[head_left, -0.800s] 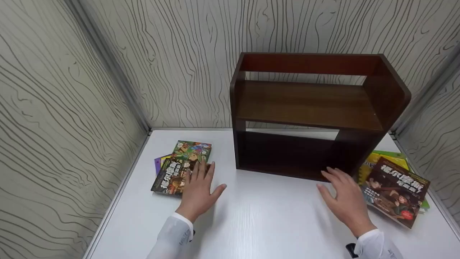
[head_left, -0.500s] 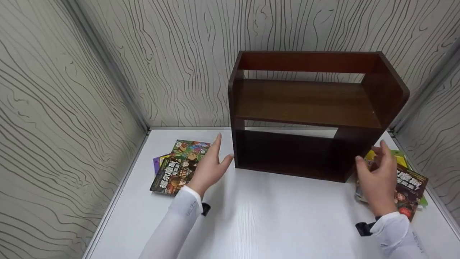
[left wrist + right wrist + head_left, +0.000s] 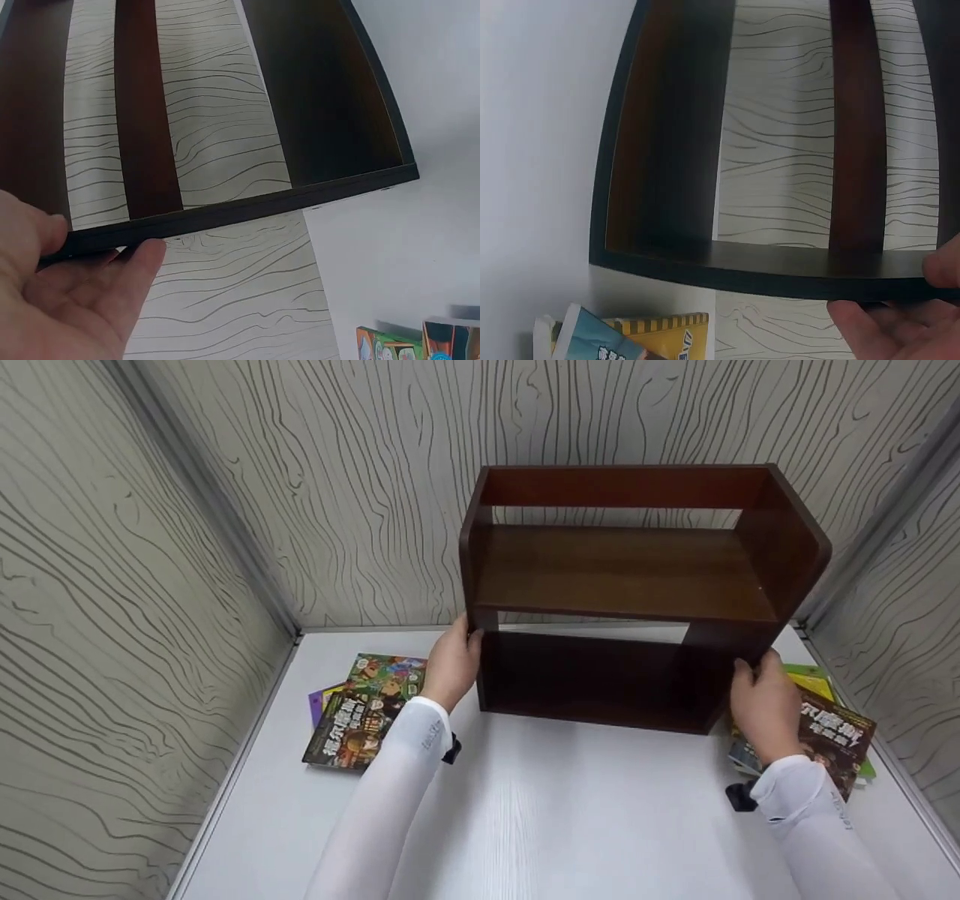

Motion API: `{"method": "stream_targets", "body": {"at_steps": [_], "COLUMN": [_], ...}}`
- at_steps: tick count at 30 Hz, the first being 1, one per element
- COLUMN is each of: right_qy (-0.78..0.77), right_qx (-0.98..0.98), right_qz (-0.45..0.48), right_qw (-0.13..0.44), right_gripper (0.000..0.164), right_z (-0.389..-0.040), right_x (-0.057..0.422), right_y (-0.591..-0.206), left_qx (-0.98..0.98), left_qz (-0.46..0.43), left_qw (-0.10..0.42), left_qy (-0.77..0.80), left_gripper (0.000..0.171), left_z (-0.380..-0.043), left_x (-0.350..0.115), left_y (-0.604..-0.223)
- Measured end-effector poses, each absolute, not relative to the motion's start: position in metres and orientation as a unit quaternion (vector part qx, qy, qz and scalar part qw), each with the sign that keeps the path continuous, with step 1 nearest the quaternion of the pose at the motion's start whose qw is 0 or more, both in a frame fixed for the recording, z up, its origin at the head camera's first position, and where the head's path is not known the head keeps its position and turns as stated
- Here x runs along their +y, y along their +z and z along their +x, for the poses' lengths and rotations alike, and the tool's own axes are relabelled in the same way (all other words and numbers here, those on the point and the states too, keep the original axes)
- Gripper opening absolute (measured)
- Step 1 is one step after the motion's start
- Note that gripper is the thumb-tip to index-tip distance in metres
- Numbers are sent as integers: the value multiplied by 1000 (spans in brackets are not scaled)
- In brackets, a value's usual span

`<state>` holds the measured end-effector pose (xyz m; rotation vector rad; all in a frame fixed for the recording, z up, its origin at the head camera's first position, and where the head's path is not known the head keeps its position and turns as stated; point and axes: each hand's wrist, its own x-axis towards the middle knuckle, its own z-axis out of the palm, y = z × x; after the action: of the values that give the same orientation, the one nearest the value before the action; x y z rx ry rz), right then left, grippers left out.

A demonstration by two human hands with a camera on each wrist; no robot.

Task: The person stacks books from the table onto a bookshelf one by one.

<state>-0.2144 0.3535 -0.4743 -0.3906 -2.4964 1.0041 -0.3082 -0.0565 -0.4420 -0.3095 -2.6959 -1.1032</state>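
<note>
A dark brown wooden bookshelf [image 3: 622, 574] with two levels stands upright on the white table, near the back wall. My left hand [image 3: 452, 666] grips its left side panel, thumb on the inner side and fingers outside. In the left wrist view, that panel [image 3: 240, 214] runs between the thumb and fingers [image 3: 142, 274]. On the opposite side, my right hand [image 3: 766, 711] holds the right side panel in the same way. The right wrist view has the thumb over this panel [image 3: 772, 281] and the fingers [image 3: 862, 326] beneath it. Both shelf levels hold nothing.
Left of the bookshelf, a few overlapping comic-style books [image 3: 349, 727] lie on the table [image 3: 525, 810], partly behind my left forearm. Another pile of books [image 3: 832, 731] lies to the right, partly covered by my right hand. Wood-patterned walls [image 3: 375, 510] enclose the back and sides.
Both hands, earlier held open over the table, have moved out to the bookshelf's sides and taken hold of its side panels. The whole head view has shifted slightly.
</note>
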Motion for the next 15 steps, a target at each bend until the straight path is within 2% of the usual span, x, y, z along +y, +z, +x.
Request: {"method": "stream_targets", "body": {"at_steps": [15], "right_qy": [362], "right_qx": [-903], "right_qz": [-107], "right_qw": [204], "right_gripper": [45], "right_z": [-225], "right_x": [323], "right_y": [-474], "left_qx": [-921], "left_qz": [-86], "left_qw": [129], "left_qy": [-359], "left_gripper": [34], "left_z": [-292], "left_x": [-94], "left_y": [-442]}}
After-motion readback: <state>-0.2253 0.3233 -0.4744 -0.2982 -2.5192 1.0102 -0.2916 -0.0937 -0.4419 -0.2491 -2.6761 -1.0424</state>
